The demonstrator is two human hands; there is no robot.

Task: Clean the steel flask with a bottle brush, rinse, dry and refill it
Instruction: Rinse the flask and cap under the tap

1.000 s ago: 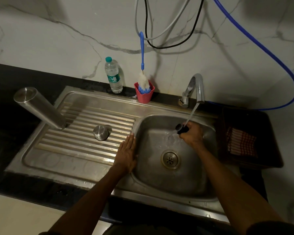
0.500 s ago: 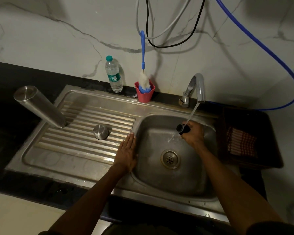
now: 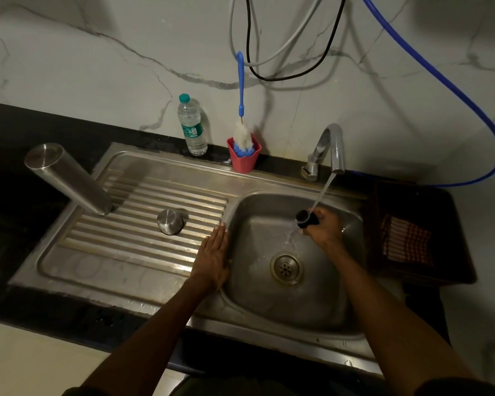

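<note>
The steel flask [image 3: 66,177] stands upside down on the ribbed drainboard at the left. Its steel cap [image 3: 170,221] sits mouth down near the drainboard's middle. My right hand [image 3: 323,228] grips a small black stopper [image 3: 305,218] in the stream running from the tap [image 3: 330,147], over the sink basin [image 3: 283,304]. My left hand [image 3: 213,260] lies flat, fingers straight, on the ridge between drainboard and basin. The blue-handled bottle brush [image 3: 241,110] stands bristles down in a pink cup [image 3: 244,157] at the back.
A plastic water bottle [image 3: 191,127] stands left of the pink cup. A dark tray [image 3: 420,235] holding a red checked cloth [image 3: 406,242] sits right of the sink. Cables and a blue hose [image 3: 452,87] hang along the marble wall.
My right hand has shifted the stopper slightly up into the running water. My left hand has stayed flat on the sink ridge.
</note>
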